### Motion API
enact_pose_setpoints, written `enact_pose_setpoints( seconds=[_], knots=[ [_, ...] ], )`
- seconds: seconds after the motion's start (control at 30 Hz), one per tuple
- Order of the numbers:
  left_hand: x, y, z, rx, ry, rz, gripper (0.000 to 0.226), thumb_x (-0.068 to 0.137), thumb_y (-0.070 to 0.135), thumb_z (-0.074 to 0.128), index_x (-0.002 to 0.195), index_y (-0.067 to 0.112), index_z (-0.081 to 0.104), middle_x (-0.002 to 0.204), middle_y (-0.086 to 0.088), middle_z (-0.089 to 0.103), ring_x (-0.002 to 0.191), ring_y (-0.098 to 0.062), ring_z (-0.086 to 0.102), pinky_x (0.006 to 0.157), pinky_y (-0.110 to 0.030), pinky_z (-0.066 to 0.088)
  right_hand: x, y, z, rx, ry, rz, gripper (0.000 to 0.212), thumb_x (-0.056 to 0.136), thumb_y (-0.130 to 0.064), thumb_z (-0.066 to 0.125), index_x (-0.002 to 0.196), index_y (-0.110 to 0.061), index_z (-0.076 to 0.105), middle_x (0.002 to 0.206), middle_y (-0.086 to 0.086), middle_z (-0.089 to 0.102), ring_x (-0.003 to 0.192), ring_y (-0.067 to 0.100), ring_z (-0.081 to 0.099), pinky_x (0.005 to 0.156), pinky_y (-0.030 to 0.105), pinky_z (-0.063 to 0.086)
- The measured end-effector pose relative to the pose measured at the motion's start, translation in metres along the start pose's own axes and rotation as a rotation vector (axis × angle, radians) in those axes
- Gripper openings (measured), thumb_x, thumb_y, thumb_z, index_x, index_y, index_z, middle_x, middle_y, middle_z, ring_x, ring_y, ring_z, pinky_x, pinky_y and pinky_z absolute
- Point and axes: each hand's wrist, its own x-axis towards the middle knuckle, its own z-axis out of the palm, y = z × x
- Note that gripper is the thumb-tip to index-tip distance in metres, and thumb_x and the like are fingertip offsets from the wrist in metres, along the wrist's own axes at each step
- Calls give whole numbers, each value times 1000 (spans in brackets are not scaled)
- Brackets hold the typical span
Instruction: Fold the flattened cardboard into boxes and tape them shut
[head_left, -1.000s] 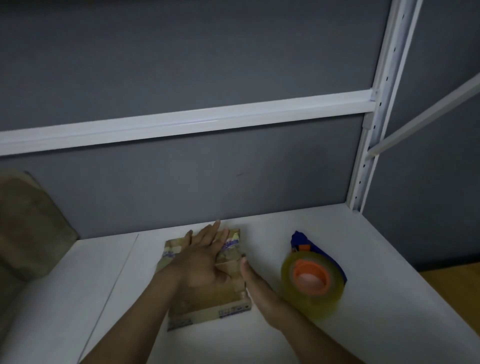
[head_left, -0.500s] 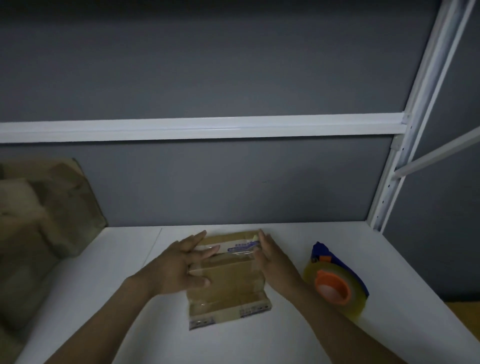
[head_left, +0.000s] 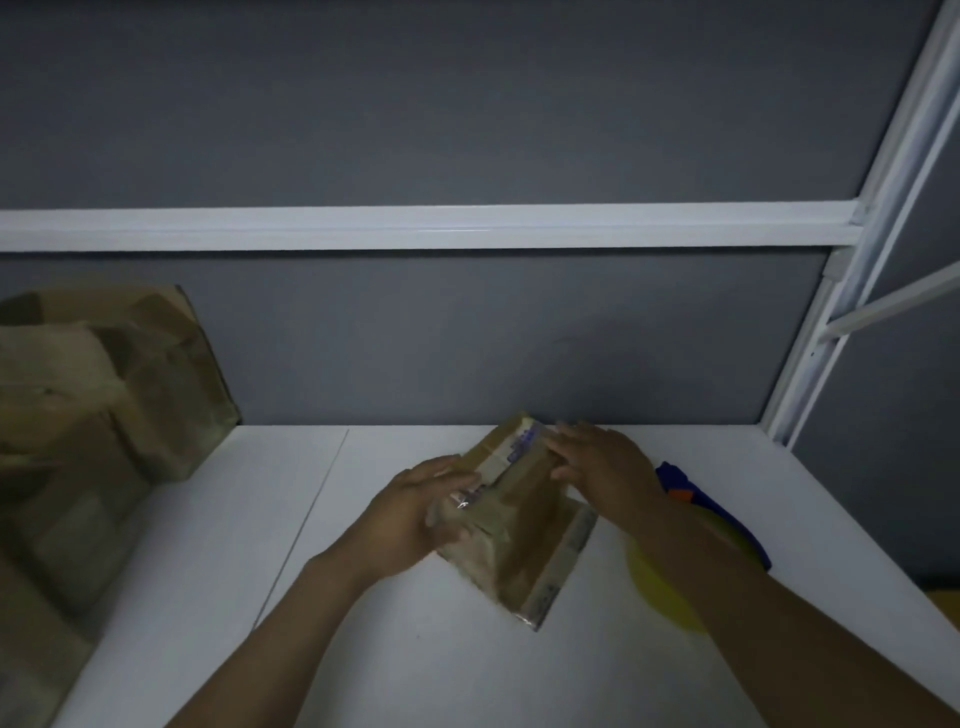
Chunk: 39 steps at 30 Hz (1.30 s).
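Left grip clasps cardboard, right grip flat

**A:** what's the tally?
**B:** one cardboard box, two hands (left hand, right hand), one tape roll, one blue thing. brown boxes stacked left, too dark to count lol
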Motion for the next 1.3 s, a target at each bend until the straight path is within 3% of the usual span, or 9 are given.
enact_pose_setpoints(
  seconds=[0.17, 0.3, 0.4, 0.53, 0.67, 0.77, 0.87, 1.07, 1.3],
  knots=[
    [16, 34, 40, -131, 204, -42, 46, 77, 25, 76, 120, 32, 59, 131, 28, 40, 114, 26, 39, 91, 4, 31, -60, 22, -2, 241, 154, 232, 54, 100, -34, 46, 149, -24, 28, 154, -1, 31, 144, 20, 23, 116, 31, 15],
    [33, 44, 54, -112, 184, -120, 44, 91, 16, 66, 133, 24, 56, 145, 16, 37, 131, -1, 38, 102, -10, 28, -99, 62, 13, 322, 79, 693, 59, 97, -27, 51, 150, -17, 26, 142, 11, 46, 127, 28, 46, 102, 36, 38],
    [40, 49, 61, 39, 163, -171, 61, 89, 19, 68, 145, 23, 43, 154, 1, 31, 136, -23, 36, 112, -24, 27, -111, 77, 21, 307, 10, 813, 23, 96, -18, 49, 116, -9, 57, 113, 12, 63, 94, 23, 60, 75, 29, 48],
    [46, 61, 71, 343, 258, -46, 94, 73, 38, 81, 150, 16, 32, 154, -15, 32, 121, -35, 48, 98, -46, 43, -117, 78, 18, 287, 81, 752, 21, 89, -17, 58, 70, -13, 49, 74, 1, 58, 64, 12, 49, 51, 24, 36],
    [52, 106, 83, 93, 393, 136, 46, 94, 30, 56, 133, 6, 53, 134, -13, 54, 124, -24, 49, 110, -22, 31, -128, 67, 4, 428, 324, 680, 19, 82, -20, 68, 82, -7, 55, 71, 2, 56, 65, 17, 53, 48, 19, 32],
    [60, 139, 85, -38, 231, 73, 48, 96, 48, 48, 129, 14, 55, 113, 0, 61, 104, -15, 59, 93, -4, 31, -131, 56, -19, 491, 572, 564, 20, 78, -23, 74, 85, -9, 60, 72, 2, 60, 61, 13, 52, 51, 13, 33],
    [67, 164, 74, -354, 144, -140, 45, 91, 39, 61, 132, 24, 49, 98, 8, 64, 82, -8, 64, 74, -12, 53, -128, 48, -45, 643, 713, 448, 23, 77, -32, 77, 87, -19, 60, 78, -5, 62, 71, 9, 58, 58, 17, 45],
    [60, 172, 53, -894, 111, -136, 48, 88, 0, 62, 116, 37, 49, 108, 15, 65, 94, 5, 65, 73, -12, 50, -119, 49, -76, 1228, 365, 150, 72, 78, -28, 77, 140, -31, 39, 127, -17, 54, 110, 1, 58, 78, 16, 50],
    [74, 185, 14, -856, 331, -430, 29, 95, 46, 52, 92, 26, 73, 91, 3, 74, 86, -13, 69, 78, -30, 54, -119, 38, -88, 1063, 373, 19, 69, 79, -14, 76, 127, -48, 40, 119, -31, 54, 103, -15, 55, 76, 5, 45]
  ],
)
